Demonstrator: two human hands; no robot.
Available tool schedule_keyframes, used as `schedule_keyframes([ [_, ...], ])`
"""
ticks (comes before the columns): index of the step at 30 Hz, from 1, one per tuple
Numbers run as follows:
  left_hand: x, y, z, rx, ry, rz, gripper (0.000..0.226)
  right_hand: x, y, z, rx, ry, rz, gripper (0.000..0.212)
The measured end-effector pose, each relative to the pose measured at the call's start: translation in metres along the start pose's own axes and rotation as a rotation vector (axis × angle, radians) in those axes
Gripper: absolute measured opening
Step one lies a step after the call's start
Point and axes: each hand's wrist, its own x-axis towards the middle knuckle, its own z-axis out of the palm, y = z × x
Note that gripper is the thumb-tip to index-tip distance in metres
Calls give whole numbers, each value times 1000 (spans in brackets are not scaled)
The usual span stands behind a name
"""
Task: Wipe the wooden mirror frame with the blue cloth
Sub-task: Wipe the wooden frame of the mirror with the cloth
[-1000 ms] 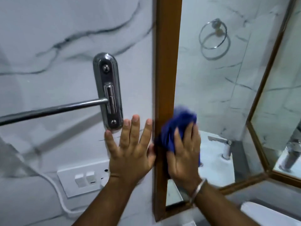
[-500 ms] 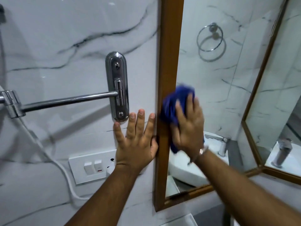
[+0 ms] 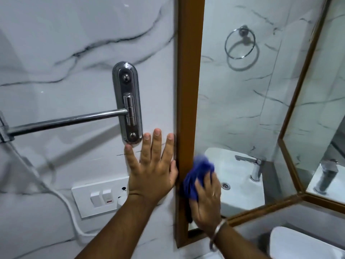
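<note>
The wooden mirror frame runs upright through the middle of the view, brown, with a lower rail slanting off to the right. My right hand presses a bunched blue cloth against the lower part of the frame's left upright, partly over the glass; the cloth is motion-blurred. My left hand lies flat on the marble wall just left of the frame, fingers spread, thumb touching the frame's edge.
A chrome towel bar on a hinged wall plate sticks out to the left above my left hand. A white switch plate with a cable sits below. A second framed mirror angles off at right. The glass reflects a basin and tap.
My right hand has slid the blue cloth down the frame's upright, from mid-height to near the lower corner. My left hand stays flat on the wall.
</note>
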Motion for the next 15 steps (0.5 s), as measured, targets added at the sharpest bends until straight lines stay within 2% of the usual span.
schedule_keyframes([
  [3, 1, -1, -2, 11, 1, 5, 74, -86, 16, 12, -140, -238, -83, 48],
  [7, 1, 0, -2, 18, -25, 4, 76, -82, 32, 9, -244, -268, -209, 54],
  [10, 1, 0, 0, 27, -21, 8, 75, 0, 28, -9, -167, -105, -276, 54],
  [12, 2, 0, 1, 13, -10, 11, 73, 83, 20, -30, -92, 55, -216, 68],
  [15, 0, 1, 1, 4, 3, 7, 72, 205, 2, -66, -60, 247, -147, 70],
])
